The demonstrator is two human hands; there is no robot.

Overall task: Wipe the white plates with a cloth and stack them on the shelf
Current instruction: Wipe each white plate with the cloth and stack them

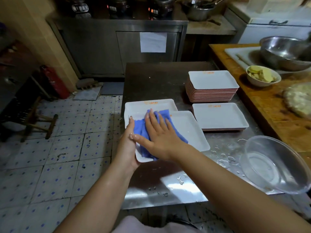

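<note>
Two bare hands work one shallow rectangular white plate [188, 130] at the wet stainless-steel tabletop [168, 187] edge: the left hand [127, 145] grips its near-left rim, fingers curled beneath, while the right hand [159, 137] presses flat, fingers straight, on a crumpled blue cloth [143, 130]. Behind stands a tall stack of white plates [212, 86]; a low stack [218, 116] lies nearer.
</note>
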